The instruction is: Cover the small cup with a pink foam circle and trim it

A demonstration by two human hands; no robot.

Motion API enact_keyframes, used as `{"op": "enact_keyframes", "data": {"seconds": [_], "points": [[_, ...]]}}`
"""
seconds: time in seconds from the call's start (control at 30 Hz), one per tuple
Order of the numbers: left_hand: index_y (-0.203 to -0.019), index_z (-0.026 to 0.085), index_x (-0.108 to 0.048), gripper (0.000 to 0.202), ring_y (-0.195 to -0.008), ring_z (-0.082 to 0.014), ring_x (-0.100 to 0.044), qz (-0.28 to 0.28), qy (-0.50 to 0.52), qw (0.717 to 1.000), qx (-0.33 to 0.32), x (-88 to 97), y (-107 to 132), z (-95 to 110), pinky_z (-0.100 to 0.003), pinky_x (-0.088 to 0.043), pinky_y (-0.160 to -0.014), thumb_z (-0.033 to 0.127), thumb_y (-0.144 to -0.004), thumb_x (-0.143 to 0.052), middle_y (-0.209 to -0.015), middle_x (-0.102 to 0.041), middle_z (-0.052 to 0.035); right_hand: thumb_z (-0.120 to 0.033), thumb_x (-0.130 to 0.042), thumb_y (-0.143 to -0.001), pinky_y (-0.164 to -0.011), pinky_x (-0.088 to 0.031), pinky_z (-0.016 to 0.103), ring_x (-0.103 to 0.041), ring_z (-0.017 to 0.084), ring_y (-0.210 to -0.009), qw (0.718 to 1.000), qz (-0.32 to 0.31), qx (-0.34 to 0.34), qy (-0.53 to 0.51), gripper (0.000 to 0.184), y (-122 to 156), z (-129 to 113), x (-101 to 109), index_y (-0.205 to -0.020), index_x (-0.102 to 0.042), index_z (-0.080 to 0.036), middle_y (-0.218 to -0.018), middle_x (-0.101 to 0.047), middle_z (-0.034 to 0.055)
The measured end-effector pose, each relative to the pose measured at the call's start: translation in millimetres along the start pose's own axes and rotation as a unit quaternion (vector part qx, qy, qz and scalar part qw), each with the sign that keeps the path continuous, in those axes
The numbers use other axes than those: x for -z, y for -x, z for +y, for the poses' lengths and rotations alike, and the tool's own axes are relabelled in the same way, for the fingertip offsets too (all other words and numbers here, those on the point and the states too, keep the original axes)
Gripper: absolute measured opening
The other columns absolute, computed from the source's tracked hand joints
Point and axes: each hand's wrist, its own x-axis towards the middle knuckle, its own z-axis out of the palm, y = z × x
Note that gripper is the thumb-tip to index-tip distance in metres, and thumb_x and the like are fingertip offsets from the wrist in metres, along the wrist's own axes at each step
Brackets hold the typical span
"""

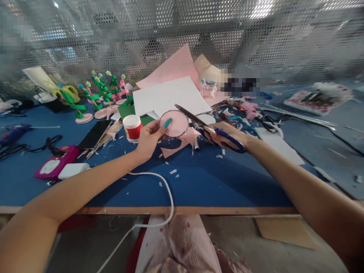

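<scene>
My left hand (150,137) pinches a round pink disc (179,123) with a dark rim, thumb on its face and fingers behind. In my right hand (224,133) is a pair of scissors (192,115) with dark blue handles. Their blades point up and left, by the disc's upper right edge; whether they touch it I cannot tell. Under the disc lies a cut scrap of pink paper (182,146). A red and white tub (132,129) stands just left of my left hand. Behind the disc is a white sheet (170,94).
Green-wrapped stick plants on pink bases (84,118) stand at the back left. A magenta box (58,163) with a white plug lies left, near thin wooden sticks (104,140). A white cable (170,197) hangs over the table's front edge. A metal mesh (159,30) rises behind.
</scene>
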Motion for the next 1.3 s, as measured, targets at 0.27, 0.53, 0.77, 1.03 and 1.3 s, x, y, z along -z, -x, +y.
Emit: {"op": "enact_keyframes", "data": {"seconds": [0.27,0.53,0.77,1.03,1.3], "points": [[-0.079,0.018,-0.065,0.023,-0.060,-0.0085,-0.058,-0.005,-0.009,1.000,-0.008,0.8,0,-2,-0.021,-0.052,-0.053,0.031,-0.062,-0.074,-0.071,-0.066,0.0018,-0.076,-0.044,-0.071,-0.039,-0.030,0.024,-0.039,0.007,-0.036,0.999,0.000,0.005,0.040,0.057,2,-13,2,-0.062,-0.045,-0.019,-0.046,-0.044,-0.0034],[-0.080,0.018,-0.065,0.025,-0.060,-0.0087,-0.058,-0.013,-0.027,0.999,-0.014,1.2,0,-2,-0.022,-0.052,-0.053,0.034,-0.062,-0.074,-0.071,-0.066,0.0013,-0.071,-0.045,-0.073,-0.039,-0.028,0.023,-0.037,0.006,-0.037,0.999,-0.006,-0.012,0.035,0.053,3,-18,2,-0.061,-0.041,-0.020,-0.048,-0.041,-0.0042],[-0.080,0.018,-0.064,0.026,-0.061,-0.0093,-0.059,-0.012,-0.036,0.999,-0.012,1.1,0,-1,-0.023,-0.052,-0.055,0.035,-0.063,-0.074,-0.071,-0.066,0.0013,-0.061,-0.050,-0.076,-0.044,-0.026,0.023,-0.033,0.006,-0.044,0.999,0.016,-0.011,0.044,0.047,1,-15,0,-0.058,-0.034,-0.021,-0.049,-0.037,-0.0053],[-0.078,0.018,-0.066,0.030,-0.061,-0.0091,-0.059,-0.012,-0.025,1.000,-0.007,-0.5,1,0,-0.022,-0.052,-0.054,0.037,-0.058,-0.077,-0.072,-0.067,0.0011,-0.055,-0.056,-0.074,-0.042,-0.025,0.022,-0.033,0.005,-0.041,1.000,0.013,-0.007,0.002,0.043,3,-14,-1,-0.059,-0.035,-0.021,-0.047,-0.037,-0.0062],[-0.078,0.018,-0.066,0.032,-0.059,-0.0082,-0.058,-0.011,-0.017,1.000,-0.004,-0.2,0,-1,-0.021,-0.052,-0.055,0.037,-0.055,-0.079,-0.070,-0.067,0.0018,-0.064,-0.056,-0.070,-0.041,-0.023,0.023,-0.029,0.005,-0.041,0.999,0.015,0.026,0.013,0.052,-4,-3,0,-0.053,-0.033,-0.021,-0.043,-0.034,-0.0061]]}}
